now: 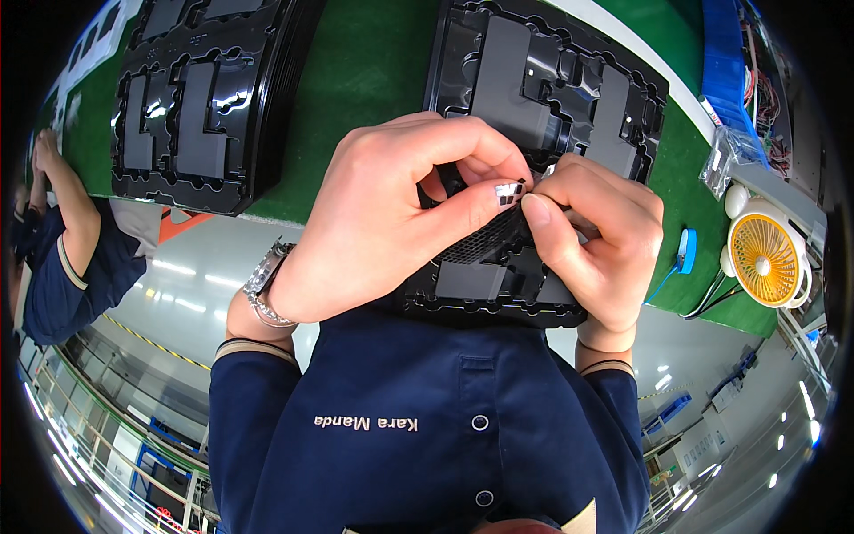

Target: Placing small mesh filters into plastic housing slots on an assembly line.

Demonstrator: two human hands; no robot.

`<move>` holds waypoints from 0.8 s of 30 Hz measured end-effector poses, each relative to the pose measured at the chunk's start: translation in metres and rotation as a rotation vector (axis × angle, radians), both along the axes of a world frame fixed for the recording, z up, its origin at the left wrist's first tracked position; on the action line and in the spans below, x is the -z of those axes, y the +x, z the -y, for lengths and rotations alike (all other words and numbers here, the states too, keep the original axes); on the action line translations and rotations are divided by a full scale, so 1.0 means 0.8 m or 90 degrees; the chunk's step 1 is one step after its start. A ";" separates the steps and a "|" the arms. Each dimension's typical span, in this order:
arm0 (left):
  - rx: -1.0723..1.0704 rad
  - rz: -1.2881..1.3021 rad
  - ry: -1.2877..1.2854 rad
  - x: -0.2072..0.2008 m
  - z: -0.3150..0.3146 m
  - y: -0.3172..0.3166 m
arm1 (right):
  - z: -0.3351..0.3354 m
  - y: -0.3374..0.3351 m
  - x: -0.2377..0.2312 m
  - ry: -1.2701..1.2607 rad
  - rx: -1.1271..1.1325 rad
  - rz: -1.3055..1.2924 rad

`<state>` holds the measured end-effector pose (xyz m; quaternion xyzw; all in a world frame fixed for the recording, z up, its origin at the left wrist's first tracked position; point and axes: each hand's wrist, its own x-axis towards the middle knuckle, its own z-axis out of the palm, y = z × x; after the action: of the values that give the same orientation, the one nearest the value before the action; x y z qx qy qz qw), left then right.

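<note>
My left hand (391, 200) is closed, its thumb and fingers gripping a black mesh part (485, 242) with a fine honeycomb pattern. Close against it, my right hand (600, 236) pinches at the same spot, thumb to forefinger. A small pale sliver (549, 170) shows by the right fingertips; what exactly they hold is too small to make out. Both hands are above a black moulded plastic tray (656, 100) with shaped pockets. Flat dark grey pieces (503, 80) lie in those pockets. Most of the mesh part is hidden behind my left hand.
A stack of similar black trays (247, 147) stands left on the green tabletop (351, 67). Right are a yellow-and-white fan (763, 265), a small blue device (685, 251), clear plastic bags (734, 158) and a blue bin (731, 84) near wires. Another person's arm (73, 200) shows far left.
</note>
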<state>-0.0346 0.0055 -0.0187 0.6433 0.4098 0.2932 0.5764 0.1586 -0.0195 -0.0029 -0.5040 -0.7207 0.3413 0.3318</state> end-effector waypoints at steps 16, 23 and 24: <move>-0.026 0.002 0.000 -0.003 0.003 0.003 | 0.003 -0.001 0.001 0.008 0.035 0.011; -0.026 -0.007 0.028 -0.002 0.002 0.002 | 0.004 -0.001 0.004 0.013 0.044 0.035; -0.026 -0.009 0.033 -0.003 0.002 0.002 | 0.004 -0.002 0.005 0.016 0.047 0.038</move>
<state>-0.0329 0.0037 -0.0165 0.6514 0.4195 0.3108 0.5506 0.1572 -0.0230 -0.0067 -0.5361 -0.7156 0.3043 0.3287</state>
